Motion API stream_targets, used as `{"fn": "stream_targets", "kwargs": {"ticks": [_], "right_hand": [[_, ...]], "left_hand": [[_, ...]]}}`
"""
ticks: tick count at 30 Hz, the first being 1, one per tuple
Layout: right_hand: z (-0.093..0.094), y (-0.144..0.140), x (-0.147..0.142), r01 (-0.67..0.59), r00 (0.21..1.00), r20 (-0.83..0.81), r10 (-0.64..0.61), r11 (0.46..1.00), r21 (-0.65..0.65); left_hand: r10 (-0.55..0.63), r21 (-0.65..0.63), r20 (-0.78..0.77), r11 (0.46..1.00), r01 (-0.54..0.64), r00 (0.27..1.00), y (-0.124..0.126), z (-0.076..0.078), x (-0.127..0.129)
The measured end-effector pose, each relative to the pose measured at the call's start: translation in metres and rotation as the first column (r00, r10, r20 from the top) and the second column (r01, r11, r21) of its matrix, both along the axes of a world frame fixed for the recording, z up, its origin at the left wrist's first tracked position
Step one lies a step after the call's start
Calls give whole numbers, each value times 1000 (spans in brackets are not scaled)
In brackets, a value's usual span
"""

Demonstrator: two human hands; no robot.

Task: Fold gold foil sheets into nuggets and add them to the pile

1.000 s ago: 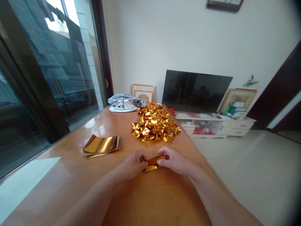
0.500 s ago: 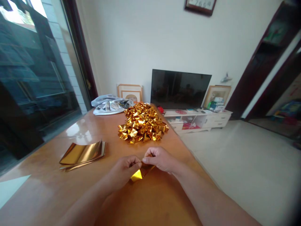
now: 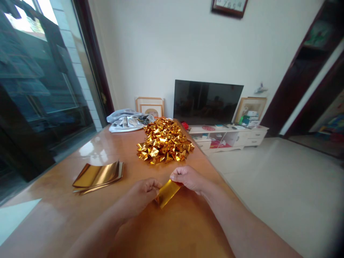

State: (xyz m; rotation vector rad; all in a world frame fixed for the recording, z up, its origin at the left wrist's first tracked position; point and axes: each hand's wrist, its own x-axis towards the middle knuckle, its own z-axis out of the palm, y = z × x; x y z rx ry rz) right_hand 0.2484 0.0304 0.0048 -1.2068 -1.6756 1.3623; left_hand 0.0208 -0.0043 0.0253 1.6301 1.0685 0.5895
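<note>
Between my two hands is a sheet of gold foil paper (image 3: pixel 168 192), held just over the table and showing a smooth, shiny face. My left hand (image 3: pixel 147 191) pinches its left edge. At the upper right corner, my right hand (image 3: pixel 186 178) grips the same sheet between thumb and fingers. Beyond the hands lies a heap of folded gold foil pieces (image 3: pixel 165 141). To the left rests a stack of flat gold foil sheets (image 3: pixel 99 175), slightly curled and fanned at the edges.
The brown wooden table (image 3: pixel 150 233) has its right edge close to my right arm. A grey cloth bundle (image 3: pixel 127 121) lies at the far end. A pale sheet (image 3: pixel 18 216) is at the left. A television (image 3: pixel 208 102) stands on a white cabinet (image 3: pixel 233 139).
My right hand has moved slightly up and away from my left. The foil sheet, earlier mostly hidden and bent between the fingers, now shows a wide flat face.
</note>
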Motion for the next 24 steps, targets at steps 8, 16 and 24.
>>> {"fn": "stream_targets", "kwargs": {"ticks": [8, 16, 24], "right_hand": [[2, -4, -7, 106, 901, 301, -312, 832, 545], [21, -37, -30, -299, 820, 542, -183, 669, 680], [9, -37, -50, -404, 768, 605, -209, 576, 711]], "left_hand": [[244, -26, 100, 970, -242, 965, 4, -8, 0], [393, -29, 202, 918, -396, 897, 6, -4, -3], [413, -34, 176, 910, -414, 894, 8, -7, 1]]}}
